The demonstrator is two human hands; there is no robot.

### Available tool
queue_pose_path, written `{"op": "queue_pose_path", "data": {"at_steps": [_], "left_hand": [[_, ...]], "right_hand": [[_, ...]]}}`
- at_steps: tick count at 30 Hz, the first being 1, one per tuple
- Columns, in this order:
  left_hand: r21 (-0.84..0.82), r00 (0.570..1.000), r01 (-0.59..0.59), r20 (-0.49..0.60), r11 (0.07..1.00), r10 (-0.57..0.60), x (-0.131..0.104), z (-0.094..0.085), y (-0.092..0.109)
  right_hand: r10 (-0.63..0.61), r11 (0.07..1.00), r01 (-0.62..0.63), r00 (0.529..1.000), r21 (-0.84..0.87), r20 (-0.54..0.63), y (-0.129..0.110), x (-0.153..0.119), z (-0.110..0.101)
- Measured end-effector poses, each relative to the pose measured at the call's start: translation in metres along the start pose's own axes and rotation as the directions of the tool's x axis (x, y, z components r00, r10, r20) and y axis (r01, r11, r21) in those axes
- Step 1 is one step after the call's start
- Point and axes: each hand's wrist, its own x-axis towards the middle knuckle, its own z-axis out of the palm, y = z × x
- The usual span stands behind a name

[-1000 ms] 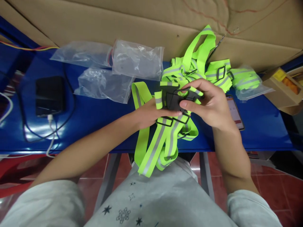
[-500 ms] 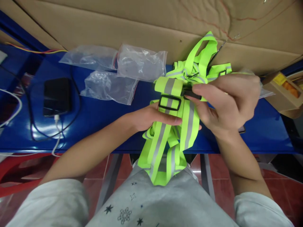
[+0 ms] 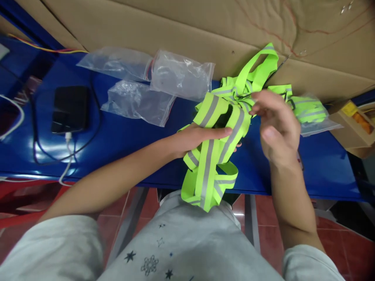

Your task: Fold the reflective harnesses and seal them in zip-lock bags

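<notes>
"Gripping anything, that left hand (image 3: 191, 138)?"

"Yes, the bundled yellow-green straps (image 3: 208, 168), over the near edge of the blue surface (image 3: 125, 132). The right hand (image 3: 278, 130) is unclenched, thumb spread from curled fingers, near the far strap pile (image 3: 245, 78)."

"And around them?"

"Clear bags (image 3: 181, 74) lie left of the pile; farther left, a black device (image 3: 70, 109). A cardboard box (image 3: 353, 128) sits far right, brown sheeting (image 3: 146, 23) behind, red floor tiles (image 3: 336, 244) below."

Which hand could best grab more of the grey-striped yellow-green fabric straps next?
Probably the right hand: it looks open and empty, while the left hand grips the straps.
</notes>
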Motion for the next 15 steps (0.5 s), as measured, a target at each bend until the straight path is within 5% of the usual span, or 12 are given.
{"op": "queue_pose_path", "data": {"at_steps": [5,7,12,15], "left_hand": [[0.256,0.995,0.077,-0.081,0.964,-0.058,-0.002,0.000,-0.007],[0.301,0.993,0.088,-0.099,0.949,-0.060,-0.002,0.000,-0.006],[0.369,0.999,-0.049,0.004,0.928,0.052,0.000,0.001,0.002],[0.416,0.987,-0.080,-0.092,0.906,0.129,0.001,-0.001,0.000]], "right_hand": [[0.273,0.948,-0.303,0.932,0.096,0.239,0.005,-0.003,0.012],[0.330,0.934,-0.348,0.926,0.077,0.186,0.006,-0.004,0.013],[0.245,0.953,-0.208,0.956,0.221,-0.158,0.012,-0.004,0.004],[0.250,0.948,-0.218,0.961,0.232,-0.121,0.012,-0.002,0.006]]}}
